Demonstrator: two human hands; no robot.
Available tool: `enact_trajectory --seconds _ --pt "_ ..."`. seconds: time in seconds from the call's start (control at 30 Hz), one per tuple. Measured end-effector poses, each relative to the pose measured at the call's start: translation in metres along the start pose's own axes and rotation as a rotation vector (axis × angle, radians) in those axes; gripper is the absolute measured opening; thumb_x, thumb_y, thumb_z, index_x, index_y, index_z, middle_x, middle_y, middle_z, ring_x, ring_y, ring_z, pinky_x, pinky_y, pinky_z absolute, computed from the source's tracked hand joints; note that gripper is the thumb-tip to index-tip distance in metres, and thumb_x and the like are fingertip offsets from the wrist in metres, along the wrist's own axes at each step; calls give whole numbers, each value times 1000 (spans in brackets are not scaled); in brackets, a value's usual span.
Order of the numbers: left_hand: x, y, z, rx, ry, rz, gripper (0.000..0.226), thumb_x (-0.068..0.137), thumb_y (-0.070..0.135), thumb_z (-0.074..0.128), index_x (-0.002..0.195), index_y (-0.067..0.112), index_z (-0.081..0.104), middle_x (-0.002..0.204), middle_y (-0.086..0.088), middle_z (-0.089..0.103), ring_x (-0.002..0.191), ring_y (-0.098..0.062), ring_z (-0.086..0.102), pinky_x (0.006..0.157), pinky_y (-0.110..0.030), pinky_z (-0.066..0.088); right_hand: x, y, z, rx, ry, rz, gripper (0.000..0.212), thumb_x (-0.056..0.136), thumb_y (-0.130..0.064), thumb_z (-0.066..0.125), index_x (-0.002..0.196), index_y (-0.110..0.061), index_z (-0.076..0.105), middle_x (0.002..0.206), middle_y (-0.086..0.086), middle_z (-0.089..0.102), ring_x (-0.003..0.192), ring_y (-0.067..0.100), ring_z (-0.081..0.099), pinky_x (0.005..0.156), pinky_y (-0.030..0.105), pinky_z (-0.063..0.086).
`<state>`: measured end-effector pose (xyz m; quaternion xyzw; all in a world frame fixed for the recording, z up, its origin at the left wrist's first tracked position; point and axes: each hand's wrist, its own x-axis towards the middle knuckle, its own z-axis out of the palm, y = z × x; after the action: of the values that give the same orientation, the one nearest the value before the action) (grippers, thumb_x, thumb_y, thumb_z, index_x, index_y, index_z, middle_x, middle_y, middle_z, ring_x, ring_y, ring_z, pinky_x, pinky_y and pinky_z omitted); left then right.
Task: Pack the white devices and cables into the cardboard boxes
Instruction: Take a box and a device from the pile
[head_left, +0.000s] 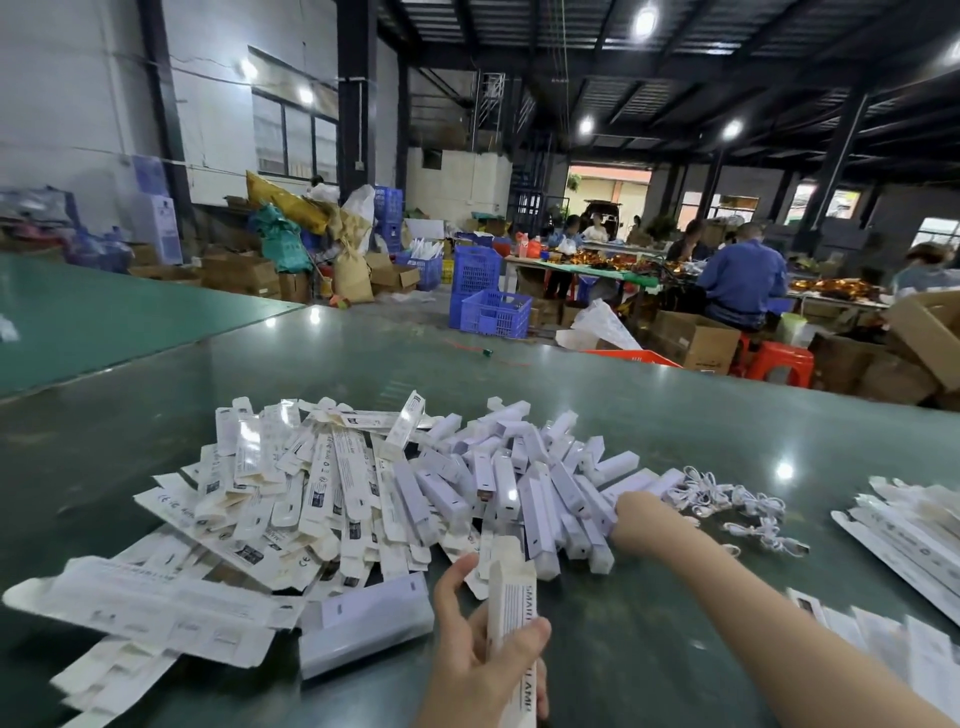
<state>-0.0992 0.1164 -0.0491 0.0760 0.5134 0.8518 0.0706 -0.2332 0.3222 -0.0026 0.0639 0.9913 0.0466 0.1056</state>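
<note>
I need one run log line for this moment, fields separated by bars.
stage: boxing | left hand: holds open box | right hand: reaches into white device pile | cables: on table

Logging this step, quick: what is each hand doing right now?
Left hand: holds an erected box.
Right hand: reaches into the white devices; fingers hidden, cannot tell.

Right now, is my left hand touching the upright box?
Touching. The head view shows the left hand with thumb and fingers wrapped around the upright box.

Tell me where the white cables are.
The white cables lie on the green table, right of the device pile, just beyond the right hand.
</note>
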Motion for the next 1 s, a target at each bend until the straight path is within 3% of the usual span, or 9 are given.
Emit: enact_trajectory --seconds 0.1,0.17,0.27,0.33,0.43,0.57,0.8,0.87,1.0 --pt "2 2 -2 13 14 -2 76 69 7 82 122 34 34 81 -22 68 40 -28 51 41 -32 48 -9 5 4 11 121 -3 23 91 -15 49 109 -8 59 101 11 62 87 24 60 71 25 42" --pt "1 3 -2 15 2 -4 74 74 2 75 122 40 32 78 -19 68 41 -28 52 41 -32 48 -15 5 -7 92 300 18 15 93 -15 44 102 -13 55 81 3 50 65 16 46 67 26 39" --pt "-3 7 -1 9 -40 25 85 72 -1 75 123 54 34 83 -20 67 50 -34 58 47 -37 51 -40 -2 -35 446 631 -70 18 96 -23 47 96 -6 52 90 4 41 77 24 50 68 28 34" --pt "-3 10 -2 22 -89 42 82 69 2 71 118 61 43 87 -22 66 56 -37 59 50 -39 52 -61 -10 -51 696 729 -232 14 97 -24 46 101 -12 52 92 2 49 76 17 52 64 26 35" --pt "-1 17 -7 40 -166 54 70 71 -1 67 115 51 53 87 -20 67 55 -35 60 51 -37 52 -99 -30 -62 1089 683 -523 14 98 -23 45 106 -33 51 73 -5 56 59 10 54 54 21 46" --pt "0 30 -11 88 -211 112 60 67 6 71 108 45 50 86 -17 67 52 -31 59 50 -35 51 -131 -45 -62 1253 662 -704 24 83 -48 46 105 -41 53 72 -11 59 61 11 58 59 23 49" --pt "-3 47 -12 209 -289 244 53 74 3 64 101 41 40 88 -17 67 42 -26 56 46 -30 49 -135 -51 -57 1374 654 -606 17 92 -26 46 104 -32 57 66 -11 59 58 14 59 60 23 52" --pt "-6 49 -12 240 -299 254 53 70 8 65 101 42 39 89 -17 67 43 -25 56 47 -29 48 -133 -48 -56 1329 666 -575 21 95 -19 46 103 -35 57 63 -11 58 56 12 57 56 18 48" --pt "-12 47 -13 334 -290 247 61 71 10 66 109 44 33 91 -16 68 47 -23 56 49 -28 48 -136 -39 -60 1134 695 -578 26 96 -23 45 103 -46 57 60 -10 54 54 9 52 55 21 43"
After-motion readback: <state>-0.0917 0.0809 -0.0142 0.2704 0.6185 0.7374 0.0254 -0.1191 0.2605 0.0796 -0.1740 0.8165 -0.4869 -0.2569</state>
